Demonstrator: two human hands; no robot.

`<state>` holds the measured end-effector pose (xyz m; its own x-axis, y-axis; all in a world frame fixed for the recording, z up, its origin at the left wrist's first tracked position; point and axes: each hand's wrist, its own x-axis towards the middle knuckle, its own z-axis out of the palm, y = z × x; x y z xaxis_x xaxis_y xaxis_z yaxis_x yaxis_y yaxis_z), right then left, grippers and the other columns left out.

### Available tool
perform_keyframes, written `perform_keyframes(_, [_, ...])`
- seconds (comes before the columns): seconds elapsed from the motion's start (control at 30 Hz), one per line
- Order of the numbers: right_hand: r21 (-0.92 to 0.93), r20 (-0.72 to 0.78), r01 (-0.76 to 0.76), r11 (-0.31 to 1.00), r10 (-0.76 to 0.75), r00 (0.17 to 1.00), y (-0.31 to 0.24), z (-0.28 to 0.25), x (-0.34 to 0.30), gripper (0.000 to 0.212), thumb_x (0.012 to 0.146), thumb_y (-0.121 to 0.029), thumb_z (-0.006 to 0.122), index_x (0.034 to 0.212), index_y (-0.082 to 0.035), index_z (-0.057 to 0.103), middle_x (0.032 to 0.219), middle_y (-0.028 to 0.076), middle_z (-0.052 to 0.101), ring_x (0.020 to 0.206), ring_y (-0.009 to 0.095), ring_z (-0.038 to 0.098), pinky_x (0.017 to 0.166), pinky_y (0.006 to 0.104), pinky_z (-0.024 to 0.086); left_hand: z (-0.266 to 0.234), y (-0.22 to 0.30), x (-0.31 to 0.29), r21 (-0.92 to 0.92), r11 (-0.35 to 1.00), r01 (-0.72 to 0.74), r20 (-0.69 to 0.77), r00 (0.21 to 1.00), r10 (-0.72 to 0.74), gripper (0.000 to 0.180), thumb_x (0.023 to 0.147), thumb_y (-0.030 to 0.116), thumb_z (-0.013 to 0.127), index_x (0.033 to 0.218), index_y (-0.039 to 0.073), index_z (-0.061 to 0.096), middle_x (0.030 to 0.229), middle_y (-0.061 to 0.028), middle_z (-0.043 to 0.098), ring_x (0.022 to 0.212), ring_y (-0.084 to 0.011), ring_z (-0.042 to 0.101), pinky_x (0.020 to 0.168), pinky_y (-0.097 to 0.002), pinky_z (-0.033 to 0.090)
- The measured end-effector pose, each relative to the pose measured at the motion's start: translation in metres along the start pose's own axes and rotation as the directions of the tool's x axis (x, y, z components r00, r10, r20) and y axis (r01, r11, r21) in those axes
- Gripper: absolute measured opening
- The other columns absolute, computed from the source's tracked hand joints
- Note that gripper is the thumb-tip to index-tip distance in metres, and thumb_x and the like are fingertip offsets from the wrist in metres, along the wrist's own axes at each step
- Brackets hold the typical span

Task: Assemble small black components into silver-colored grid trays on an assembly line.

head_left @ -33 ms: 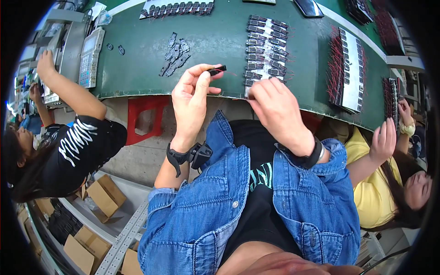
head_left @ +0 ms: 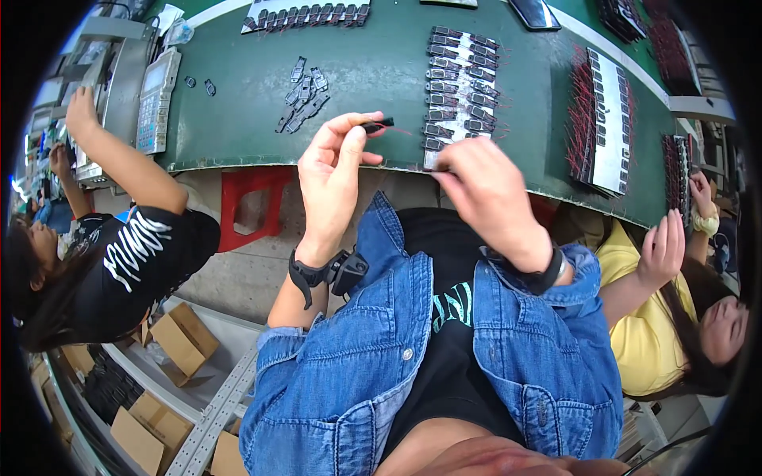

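The left hand (head_left: 332, 170) is raised at the near edge of the green worktable (head_left: 373, 71). Its thumb and index finger pinch a small black module (head_left: 379, 124). The module lies at the fingertips: one end sits between the thumb tip and the index finger, and the free end projects to the right. A thin red wire (head_left: 401, 130) extends from the module to the right, clear of the fingers. The remaining fingers are bent below the pinch and stand apart from the module.

The right hand (head_left: 488, 182) is positioned to the right of the left hand, back upward, fingers bent, beside the near end of a white strip (head_left: 463, 75). Motion blur covers its fingers; whether they grip anything cannot be told. The two hands are apart.

The white strip carries two columns of black wired modules (head_left: 439, 86), red leads directed outward on the right side. To the left of the strip, a loose pile of black housings (head_left: 303, 95) lies on the worktable. Two single parts (head_left: 209, 87) lie farther left, near a grey keypad device (head_left: 159, 103). A stack of white boards (head_left: 609, 119) with red-wired modules lies at the right.
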<state>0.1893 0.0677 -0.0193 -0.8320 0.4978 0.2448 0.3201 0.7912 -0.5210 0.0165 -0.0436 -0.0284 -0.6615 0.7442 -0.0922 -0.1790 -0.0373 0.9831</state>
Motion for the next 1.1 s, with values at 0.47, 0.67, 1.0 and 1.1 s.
perform_keyframes(0.47, [0.857,-0.050,-0.225,0.464,0.509,0.859,0.023,-0.047,0.024,0.015,0.096,-0.006,0.064,0.110,-0.001,0.066,0.103,0.002,0.065,0.090,0.008,0.058,0.080,0.0222,0.046,0.022,-0.003,0.013,0.731,0.598,-0.330,0.298,0.942,0.156,0.008,0.086,0.006,0.068,0.093,0.006,0.068,0.086,-0.0070,0.065,0.080,-0.0242,0.062,0.071,-0.0369,0.051])
perform_keyframes(0.67, [0.853,-0.038,-0.231,0.469,0.497,0.867,0.028,-0.045,0.024,0.013,0.096,-0.006,0.065,0.108,-0.001,0.065,0.101,0.004,0.066,0.088,0.008,0.059,0.080,0.0218,0.047,0.019,-0.004,0.011,0.746,0.483,-0.458,0.332,0.885,0.326,0.007,0.084,0.008,0.071,0.090,0.006,0.068,0.085,-0.0072,0.066,0.080,-0.0268,0.062,0.070,-0.0372,0.052])
perform_keyframes(1.0, [0.838,0.099,-0.274,0.471,0.363,0.926,0.020,-0.040,0.029,0.012,0.098,-0.006,0.062,0.108,0.000,0.063,0.098,0.009,0.070,0.078,0.010,0.063,0.074,0.0223,0.050,-0.028,0.013,0.047,0.866,0.246,-0.435,0.249,0.802,0.543,0.007,0.084,0.010,0.072,0.091,0.007,0.071,0.090,-0.0059,0.066,0.086,-0.0257,0.062,0.070,-0.0377,0.051])
perform_keyframes(1.1, [0.872,0.198,-0.336,0.355,0.373,0.906,0.017,-0.041,0.031,0.013,0.100,-0.008,0.059,0.110,0.000,0.061,0.100,0.011,0.071,0.079,0.010,0.063,0.074,0.0231,0.051,-0.042,0.018,0.075,0.922,0.075,-0.380,0.281,0.790,0.545,0.007,0.084,0.011,0.072,0.090,0.007,0.071,0.091,-0.0050,0.066,0.089,-0.0249,0.060,0.072,-0.0374,0.050])
